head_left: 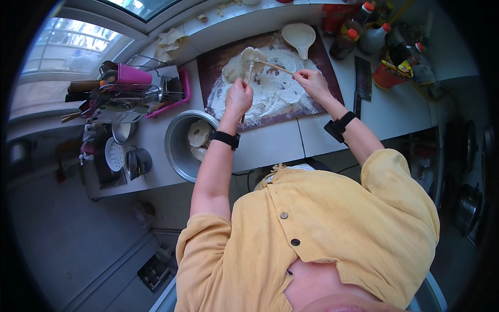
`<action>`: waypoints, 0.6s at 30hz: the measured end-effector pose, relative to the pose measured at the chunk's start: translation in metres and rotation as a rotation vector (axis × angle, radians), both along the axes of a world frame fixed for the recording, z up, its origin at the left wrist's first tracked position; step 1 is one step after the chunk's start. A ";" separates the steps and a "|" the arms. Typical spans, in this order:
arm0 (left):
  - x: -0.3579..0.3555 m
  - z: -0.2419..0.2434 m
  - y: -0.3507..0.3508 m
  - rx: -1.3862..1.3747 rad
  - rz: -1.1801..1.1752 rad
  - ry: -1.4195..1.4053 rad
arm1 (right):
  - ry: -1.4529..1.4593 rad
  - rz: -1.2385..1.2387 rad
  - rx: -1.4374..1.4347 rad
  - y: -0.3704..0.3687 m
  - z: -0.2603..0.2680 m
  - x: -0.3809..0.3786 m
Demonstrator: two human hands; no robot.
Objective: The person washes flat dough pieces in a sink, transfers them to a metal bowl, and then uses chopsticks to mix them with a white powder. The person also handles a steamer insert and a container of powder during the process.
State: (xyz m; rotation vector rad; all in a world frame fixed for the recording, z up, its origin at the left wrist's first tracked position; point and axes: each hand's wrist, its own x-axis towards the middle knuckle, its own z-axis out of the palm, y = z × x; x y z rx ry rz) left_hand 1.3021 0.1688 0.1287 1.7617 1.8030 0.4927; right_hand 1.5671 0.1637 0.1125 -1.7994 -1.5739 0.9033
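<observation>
My left hand (239, 97) grips a wooden chopstick (249, 76), its doughy tip at a pale, flattish piece of dough (249, 56). From the right, my right hand (312, 82) holds another chopstick (276, 68), whose tip meets the same piece. White flour (269, 97) is spread thickly over the dark board (331, 85) beneath. A second pale mound (232, 71) lies just left of the dough piece; whether it is dough or flour I cannot tell. Beside my left forearm, a metal pot (175, 156) contains several flat dough pieces (199, 133).
A floury white ladle-shaped scoop (299, 36) rests at the board's back right. Right of the board lie a cleaver (363, 80), several bottles (372, 39) and a red container (386, 76). A pink-edged utensil rack (186, 91) stands left, near a white perforated ladle (115, 154).
</observation>
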 end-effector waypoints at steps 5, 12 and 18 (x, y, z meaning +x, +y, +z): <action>-0.010 0.044 -0.038 0.091 0.001 -0.206 | -0.013 0.032 0.177 -0.026 0.045 -0.003; -0.094 0.102 -0.168 0.177 0.211 -0.326 | 0.046 0.323 0.227 -0.081 0.101 -0.070; -0.174 0.090 -0.235 -0.058 0.258 0.058 | -0.393 0.670 0.435 -0.100 0.097 -0.169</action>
